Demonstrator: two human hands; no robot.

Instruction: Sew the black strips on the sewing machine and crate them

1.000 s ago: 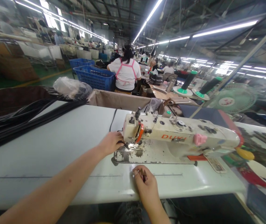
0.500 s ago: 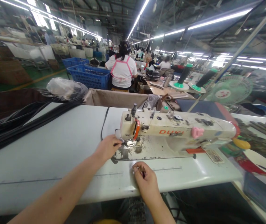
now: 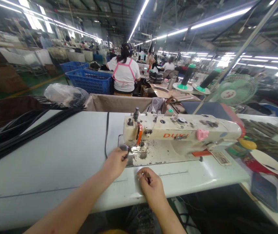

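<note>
My left hand is closed, fingers pinching a dark strap end just left of the presser foot of a sewing machine. A black strap runs from the table's back edge down to that hand. Near the table's front edge, in front of the machine bed, my right hand is curled shut. Something small and dark brown shows between its fingers, too hidden to name.
Many long black straps lie over the table's left end. A fabric-lined bin stands behind the table. Right of the machine are a white bowl and a fan. A co-worker sits ahead, back turned.
The whole view has shifted a little left. My left hand has curled in more by the presser foot, and more of the dark strap end shows above its fingers. My right hand keeps its pose.
</note>
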